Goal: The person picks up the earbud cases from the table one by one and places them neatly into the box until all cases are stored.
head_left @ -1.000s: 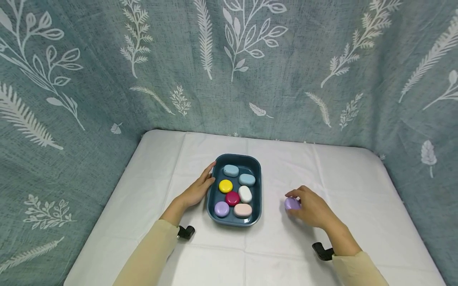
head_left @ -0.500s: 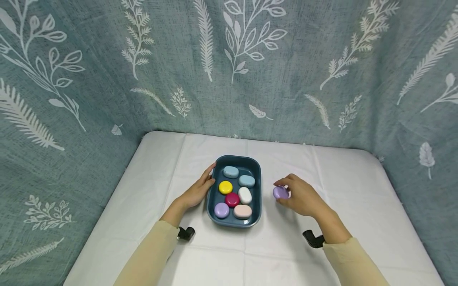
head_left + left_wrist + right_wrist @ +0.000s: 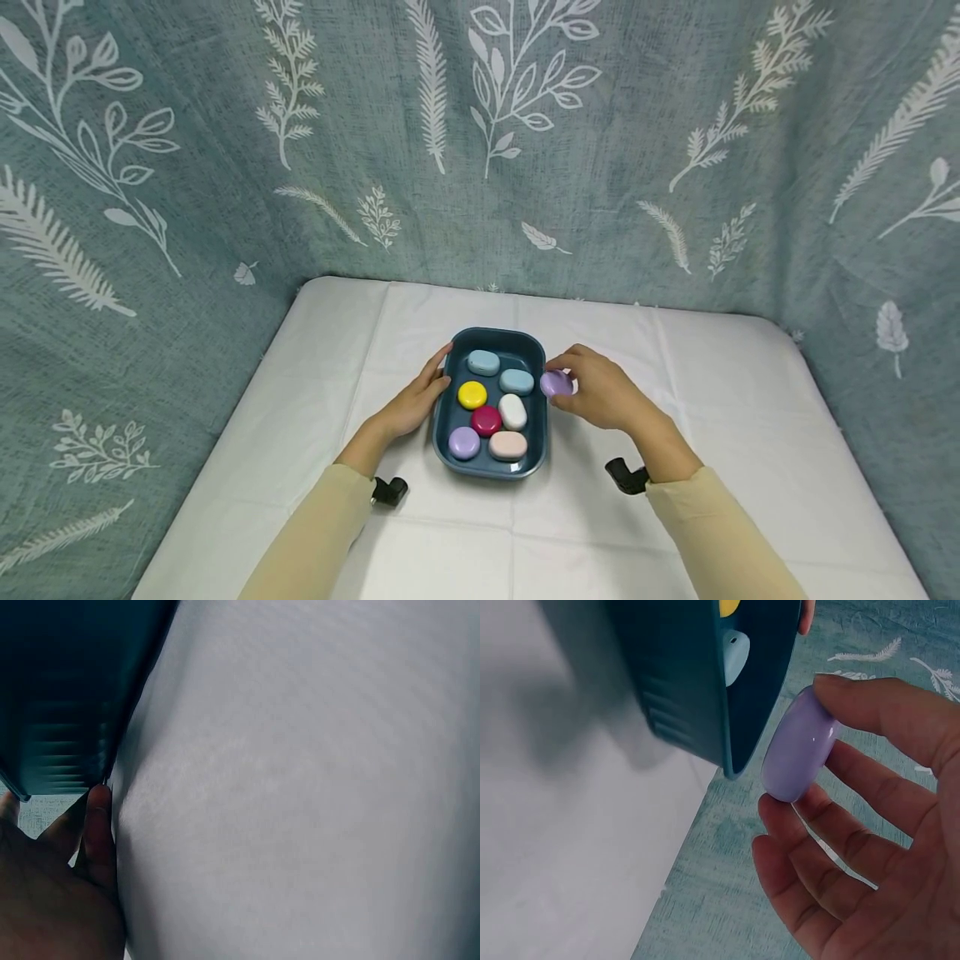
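My right hand (image 3: 603, 390) pinches a glossy lavender disc (image 3: 799, 746) between thumb and fingertips. In the head view the disc overlaps the right rim of a dark blue rectangular tray (image 3: 491, 473); in the right wrist view it is just outside the wall. With fairly straight fingers, my left hand (image 3: 411, 402) rests against the tray's left side. Inside lie two light blue oval pieces (image 3: 483, 362), a yellow disc (image 3: 472, 395), a white oval (image 3: 513, 412), a dark red disc (image 3: 487, 421), another lavender disc (image 3: 464, 443) and a pale pink oval (image 3: 508, 446).
A white cloth (image 3: 420, 550) covers the table under the tray. Blue-green curtains (image 3: 622, 150) with white leaf prints hang behind the table and along both sides. Each wrist wears a black camera mount (image 3: 627, 477).
My right hand has carried the lavender disc leftward and away from me, from over the table to the tray's right rim. My left hand and the tray have stayed in place.
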Motion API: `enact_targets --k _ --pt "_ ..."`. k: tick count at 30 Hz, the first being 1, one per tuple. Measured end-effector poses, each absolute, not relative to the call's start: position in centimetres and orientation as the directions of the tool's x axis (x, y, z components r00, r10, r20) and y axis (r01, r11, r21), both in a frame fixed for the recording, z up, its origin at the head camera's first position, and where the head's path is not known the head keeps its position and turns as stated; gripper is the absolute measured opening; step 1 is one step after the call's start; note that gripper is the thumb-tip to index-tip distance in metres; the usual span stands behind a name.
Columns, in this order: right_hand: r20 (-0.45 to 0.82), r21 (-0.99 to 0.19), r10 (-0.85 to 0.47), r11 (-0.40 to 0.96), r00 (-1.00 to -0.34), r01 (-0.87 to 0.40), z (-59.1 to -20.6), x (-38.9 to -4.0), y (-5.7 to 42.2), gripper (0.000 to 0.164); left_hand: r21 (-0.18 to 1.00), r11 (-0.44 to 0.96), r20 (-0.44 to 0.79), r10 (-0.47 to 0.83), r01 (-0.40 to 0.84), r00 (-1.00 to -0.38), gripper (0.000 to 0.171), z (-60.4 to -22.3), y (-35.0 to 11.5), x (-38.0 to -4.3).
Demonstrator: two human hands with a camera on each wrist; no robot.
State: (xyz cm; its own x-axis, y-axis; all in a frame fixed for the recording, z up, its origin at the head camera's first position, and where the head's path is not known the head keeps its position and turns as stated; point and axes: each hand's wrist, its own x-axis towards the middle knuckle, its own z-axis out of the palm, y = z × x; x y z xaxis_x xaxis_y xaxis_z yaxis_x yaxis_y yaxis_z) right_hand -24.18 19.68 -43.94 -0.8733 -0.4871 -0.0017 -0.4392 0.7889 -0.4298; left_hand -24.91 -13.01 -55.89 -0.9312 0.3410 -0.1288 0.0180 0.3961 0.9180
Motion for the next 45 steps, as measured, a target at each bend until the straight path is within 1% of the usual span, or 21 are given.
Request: enact_targets --k 14,18,25,31,45 --pt "-0.036 -0.438 -0.536 0.767 -0.844 -0.468 -43.9 -25.9 16.5 0.041 0.921 0.389 -0.127 0.345 0.018 -0.930 0.057 -55.9 -13.0 -25.0" --pt "-0.046 -0.440 -0.542 0.765 -0.839 -0.470 -44.4 -26.3 15.8 0.041 0.923 0.385 -0.129 0.347 0.015 -0.929 0.057 -56.1 -13.1 -25.1" --pt "-0.050 -0.425 -0.581 0.749 -0.813 -0.509 -45.3 -26.7 14.5 0.042 0.922 0.387 -0.128 0.343 0.015 -0.931 0.057 -56.4 -13.1 -25.2" --pt "-0.075 -0.428 -0.586 0.750 -0.807 -0.505 -46.5 -27.0 13.8 0.042 0.920 0.392 -0.135 0.338 0.009 -0.931 0.057 -56.3 -13.1 -25.0" --pt "-0.022 -0.416 -0.601 0.732 -0.799 -0.540 -48.9 -27.0 12.6 0.043 0.912 0.410 -0.141 0.331 0.008 -0.933 0.057 -56.1 -13.0 -25.0"
